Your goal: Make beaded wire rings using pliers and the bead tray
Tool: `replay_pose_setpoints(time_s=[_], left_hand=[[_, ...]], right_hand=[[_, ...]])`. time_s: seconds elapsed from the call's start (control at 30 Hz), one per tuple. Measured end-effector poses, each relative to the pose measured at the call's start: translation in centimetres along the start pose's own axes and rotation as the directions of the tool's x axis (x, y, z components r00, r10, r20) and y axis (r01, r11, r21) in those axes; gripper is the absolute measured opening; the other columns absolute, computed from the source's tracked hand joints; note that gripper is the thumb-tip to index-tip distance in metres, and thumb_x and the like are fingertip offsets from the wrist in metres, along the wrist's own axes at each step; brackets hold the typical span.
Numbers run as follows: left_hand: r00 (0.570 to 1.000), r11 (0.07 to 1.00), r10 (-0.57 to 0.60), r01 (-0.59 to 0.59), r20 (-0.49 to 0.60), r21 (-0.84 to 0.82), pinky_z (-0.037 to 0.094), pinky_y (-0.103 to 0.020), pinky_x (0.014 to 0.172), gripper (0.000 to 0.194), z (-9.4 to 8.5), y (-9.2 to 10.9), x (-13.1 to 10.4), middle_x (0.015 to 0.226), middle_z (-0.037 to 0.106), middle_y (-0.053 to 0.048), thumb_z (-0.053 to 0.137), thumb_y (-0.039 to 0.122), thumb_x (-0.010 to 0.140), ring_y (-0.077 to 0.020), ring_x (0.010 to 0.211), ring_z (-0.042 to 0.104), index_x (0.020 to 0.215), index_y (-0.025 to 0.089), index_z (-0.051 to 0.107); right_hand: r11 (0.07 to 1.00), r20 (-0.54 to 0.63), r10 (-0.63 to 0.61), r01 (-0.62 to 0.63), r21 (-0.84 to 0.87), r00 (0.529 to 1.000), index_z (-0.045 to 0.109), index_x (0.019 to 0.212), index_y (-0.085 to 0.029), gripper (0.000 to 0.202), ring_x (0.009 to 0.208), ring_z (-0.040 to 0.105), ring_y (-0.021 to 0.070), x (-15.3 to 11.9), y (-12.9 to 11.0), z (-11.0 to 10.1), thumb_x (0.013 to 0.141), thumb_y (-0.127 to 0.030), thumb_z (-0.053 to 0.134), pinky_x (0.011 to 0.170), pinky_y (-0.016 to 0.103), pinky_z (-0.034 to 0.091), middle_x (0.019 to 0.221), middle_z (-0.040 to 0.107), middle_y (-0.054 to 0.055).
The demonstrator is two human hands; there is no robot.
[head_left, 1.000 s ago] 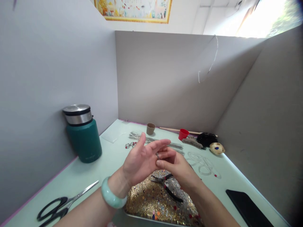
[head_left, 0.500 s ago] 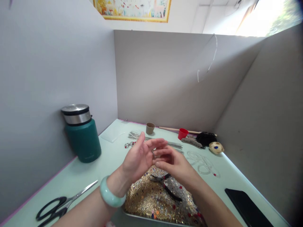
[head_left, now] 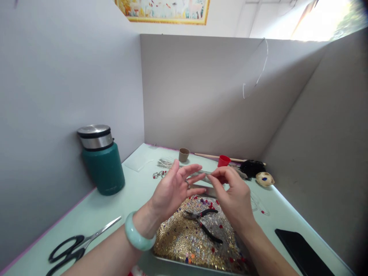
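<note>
My left hand (head_left: 171, 191) is held palm up above a tray of gold and silver beads (head_left: 175, 237), its fingers apart, with a ring and a pale green bangle (head_left: 139, 234). My right hand (head_left: 237, 197) has thumb and forefinger pinched together just right of the left fingertips; what they hold, if anything, is too small to make out. Beneath the hands, black-handled pliers (head_left: 211, 233) lie on the beads, jaws to the left. Behind the hands are a bundle of thin metal wires (head_left: 165, 164) and a beaded wire piece (head_left: 158, 175).
A green flask (head_left: 103, 168) and scissors (head_left: 74, 247) are on the left. Toward the back stand a brown cup (head_left: 184, 155) and a red cup (head_left: 223, 161). At right are a shell-like piece (head_left: 264, 179) and a black phone-like slab (head_left: 301, 251). Grey partitions enclose the table.
My right hand has drawn away to the right from the left fingers and now pinches. My left hand stays nearly in place with its fingers more spread.
</note>
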State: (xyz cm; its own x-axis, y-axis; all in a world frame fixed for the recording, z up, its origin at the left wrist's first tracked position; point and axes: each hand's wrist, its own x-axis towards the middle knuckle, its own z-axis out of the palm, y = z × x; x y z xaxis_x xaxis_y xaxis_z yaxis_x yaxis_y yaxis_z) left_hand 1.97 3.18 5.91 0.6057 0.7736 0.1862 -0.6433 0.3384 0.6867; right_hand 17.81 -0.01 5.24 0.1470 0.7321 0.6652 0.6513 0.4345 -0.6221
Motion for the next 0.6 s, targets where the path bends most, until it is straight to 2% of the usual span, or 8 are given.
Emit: replay_pose_setpoints(time_s=[0.1, 0.17, 0.2, 0.27, 0.33, 0.47, 0.53, 0.6], left_hand=[[0.998, 0.996, 0.059, -0.058, -0.003, 0.069, 0.040, -0.045, 0.092, 0.051, -0.2, 0.0, 0.1, 0.126, 0.055, -0.013, 0.032, 0.054, 0.091, -0.0291, 0.116, 0.049, 0.103, 0.016, 0.065], [0.992, 0.949, 0.126, -0.116, -0.015, 0.292, 0.039, -0.043, 0.090, 0.047, -0.4, -0.1, 0.1, 0.108, 0.064, -0.012, 0.038, 0.051, 0.090, -0.0268, 0.101, 0.055, 0.098, 0.017, 0.068], [0.987, 0.878, 0.163, -0.147, 0.003, 0.456, 0.038, -0.043, 0.089, 0.040, -0.5, -0.1, 0.1, 0.097, 0.066, -0.011, 0.044, 0.047, 0.089, -0.0254, 0.093, 0.057, 0.094, 0.017, 0.070], [0.972, 0.612, 0.202, -0.219, 0.117, 0.760, 0.034, -0.044, 0.090, 0.025, -0.4, -0.4, -0.2, 0.081, 0.066, -0.007, 0.054, 0.036, 0.085, -0.0237, 0.081, 0.056, 0.089, 0.020, 0.073], [0.940, 0.326, 0.177, -0.335, 0.291, 0.884, 0.028, -0.049, 0.094, 0.017, -0.3, -0.7, -0.5, 0.075, 0.065, -0.006, 0.058, 0.026, 0.082, -0.0242, 0.077, 0.055, 0.090, 0.024, 0.073], [0.837, -0.038, 0.072, -0.541, 0.543, 0.840, 0.014, -0.057, 0.102, 0.021, -0.1, -1.3, -1.1, 0.068, 0.064, -0.003, 0.057, 0.015, 0.078, -0.0271, 0.079, 0.056, 0.085, 0.030, 0.071], [0.807, -0.198, 0.014, -0.577, 0.590, 0.793, 0.007, -0.058, 0.104, 0.021, -0.1, -1.5, -1.1, 0.063, 0.061, -0.001, 0.056, 0.014, 0.078, -0.0266, 0.079, 0.057, 0.077, 0.030, 0.070], [0.795, -0.282, -0.024, -0.587, 0.606, 0.759, 0.003, -0.058, 0.106, 0.022, -0.1, -1.7, -1.1, 0.060, 0.059, 0.000, 0.056, 0.012, 0.078, -0.0266, 0.079, 0.057, 0.071, 0.029, 0.068]], right_hand=[[0.995, 0.094, 0.092, -0.096, 0.039, 0.991, 0.055, 0.080, -0.022, 0.013, 0.066, 0.054, 0.0157, 0.3, 0.3, -0.4, 0.089, -0.030, 0.051, 0.062, 0.030, 0.043, 0.074, 0.058, 0.001], [0.995, 0.094, 0.095, -0.098, 0.024, 0.991, 0.055, 0.081, -0.021, 0.015, 0.065, 0.054, 0.0155, 0.3, 0.4, -0.5, 0.090, -0.032, 0.050, 0.063, 0.030, 0.042, 0.074, 0.058, 0.001], [0.996, 0.082, 0.089, -0.090, 0.015, 0.993, 0.056, 0.081, -0.021, 0.014, 0.067, 0.054, 0.0157, 0.3, 0.5, -0.5, 0.089, -0.032, 0.051, 0.064, 0.030, 0.042, 0.075, 0.058, 0.001], [0.995, 0.088, 0.093, -0.096, 0.026, 0.992, 0.056, 0.082, -0.021, 0.014, 0.068, 0.055, 0.0160, 0.3, 0.6, -0.5, 0.090, -0.032, 0.051, 0.065, 0.030, 0.042, 0.075, 0.059, 0.001], [0.989, 0.134, 0.120, -0.130, 0.073, 0.984, 0.056, 0.084, -0.021, 0.015, 0.068, 0.055, 0.0164, 0.3, 0.6, -0.4, 0.090, -0.033, 0.050, 0.064, 0.030, 0.043, 0.075, 0.059, 0.001], [0.967, 0.302, 0.097, -0.161, 0.195, 0.948, 0.060, 0.093, -0.022, 0.016, 0.082, 0.059, 0.0187, 0.6, 0.4, -0.6, 0.090, -0.031, 0.047, 0.072, 0.031, 0.047, 0.094, 0.062, 0.005], [0.960, 0.405, 0.045, -0.152, 0.235, 0.913, 0.062, 0.097, -0.023, 0.018, 0.091, 0.059, 0.0195, 0.7, 0.2, -0.9, 0.090, -0.028, 0.047, 0.079, 0.033, 0.046, 0.104, 0.061, 0.005], [0.960, 0.507, 0.017, -0.156, 0.234, 0.862, 0.064, 0.097, -0.024, 0.018, 0.091, 0.058, 0.0197, 0.7, 0.0, -1.2, 0.090, -0.027, 0.048, 0.080, 0.033, 0.045, 0.101, 0.063, 0.003]])
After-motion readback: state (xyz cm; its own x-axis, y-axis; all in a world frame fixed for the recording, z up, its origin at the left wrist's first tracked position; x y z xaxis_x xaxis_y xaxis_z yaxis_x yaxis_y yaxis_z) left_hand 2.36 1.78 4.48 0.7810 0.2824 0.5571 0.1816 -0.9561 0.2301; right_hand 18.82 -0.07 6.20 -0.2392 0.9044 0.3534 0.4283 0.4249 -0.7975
